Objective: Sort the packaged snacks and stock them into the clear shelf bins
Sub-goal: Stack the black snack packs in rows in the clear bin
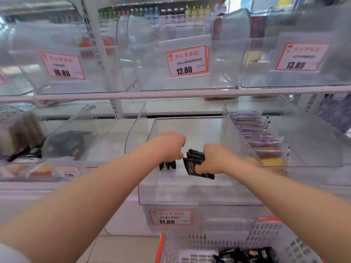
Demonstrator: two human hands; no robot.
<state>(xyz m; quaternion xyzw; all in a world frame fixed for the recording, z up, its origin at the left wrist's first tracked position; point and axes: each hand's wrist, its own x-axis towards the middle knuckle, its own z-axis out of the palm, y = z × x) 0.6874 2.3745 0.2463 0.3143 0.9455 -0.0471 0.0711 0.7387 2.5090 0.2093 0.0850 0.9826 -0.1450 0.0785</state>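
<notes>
stocking the 11.80 bin, mid-drop

down at the bottom edge sits the white supply basket [237,242] with an orange rim, and a few black snack packs [247,254] are left in it. above that both arms reach into the clear middle bin [190,196], the one with the 11.80 price tag [171,217] on its front.

left hand [169,147] is curled tight around some black packs [168,165], only their bottom ends poke out under the fist. right hand [213,160] grips a small bunch of black packs [196,164], fingers wrapped round them. both bunches hang inside the bin, above its floor as far as i can tell, which otherwise looks bare.

so i'd call this the placing step for the black ones. next move probably means lowering both bunches to the bin floor, letting go so they sit neat, then going back to the basket. purple packs [256,133] already fill the bin to the right.
</notes>
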